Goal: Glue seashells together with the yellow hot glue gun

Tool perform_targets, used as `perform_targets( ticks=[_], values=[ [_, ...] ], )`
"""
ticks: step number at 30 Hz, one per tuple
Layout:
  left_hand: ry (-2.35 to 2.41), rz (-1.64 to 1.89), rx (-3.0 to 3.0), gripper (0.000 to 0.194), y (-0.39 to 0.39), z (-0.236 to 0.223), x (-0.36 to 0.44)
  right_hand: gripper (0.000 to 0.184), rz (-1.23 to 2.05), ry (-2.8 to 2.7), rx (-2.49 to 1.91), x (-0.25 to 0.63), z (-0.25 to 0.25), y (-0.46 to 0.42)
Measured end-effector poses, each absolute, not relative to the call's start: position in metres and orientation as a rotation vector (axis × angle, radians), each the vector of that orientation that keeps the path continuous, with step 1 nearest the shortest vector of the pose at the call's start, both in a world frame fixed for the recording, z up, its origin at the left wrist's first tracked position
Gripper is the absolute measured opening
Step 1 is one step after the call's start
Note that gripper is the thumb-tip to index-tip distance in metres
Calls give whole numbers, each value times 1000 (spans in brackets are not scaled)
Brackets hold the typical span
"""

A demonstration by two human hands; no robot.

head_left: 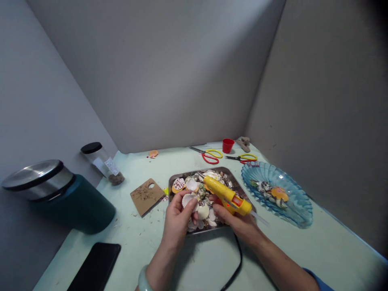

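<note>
Between the thumb and fingers of my left hand (178, 218) is a white seashell (188, 202), held over the near left part of a metal tray (194, 233). My right hand (235, 220) is wrapped round a yellow hot glue gun (222, 190). Its nozzle points up and left, a little beyond the held shell and apart from it. A clear glue stick (260, 218) sticks out of the gun's rear. Loose seashells (211, 216) of several kinds fill the tray below both hands. Some of them are hidden by my fingers and the gun.
To the right lies a blue glass dish (298, 210) with shells. Scissors (209, 155), black-bladed snips (242, 158) and a red cup (228, 145) are at the back. Leftward are a brown board (145, 198), a jar (103, 163), a green flask (75, 206) and a phone (95, 266). A black cord (239, 262) runs nearby.
</note>
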State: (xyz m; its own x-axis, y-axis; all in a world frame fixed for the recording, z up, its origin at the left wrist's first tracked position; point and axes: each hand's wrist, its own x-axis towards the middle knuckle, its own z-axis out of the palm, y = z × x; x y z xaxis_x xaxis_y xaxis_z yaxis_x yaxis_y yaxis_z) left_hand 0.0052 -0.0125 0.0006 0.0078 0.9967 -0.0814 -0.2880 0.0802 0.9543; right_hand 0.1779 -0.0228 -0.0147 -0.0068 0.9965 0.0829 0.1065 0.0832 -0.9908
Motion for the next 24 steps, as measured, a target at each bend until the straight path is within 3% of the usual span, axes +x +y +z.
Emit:
perform_targets(
  ticks=[5,12,24],
  values=[
    [1102,1346,932,39,-13,8,1,39,1186,-1500,-1212,193,-16,-23],
    [1127,1379,909,41,-9,5,0,26,871,-1877,-1088,194,4,-21],
    [1137,1388,940,40,-10,3,-2,18,929,-1830,-1121,188,14,-23]
  ],
)
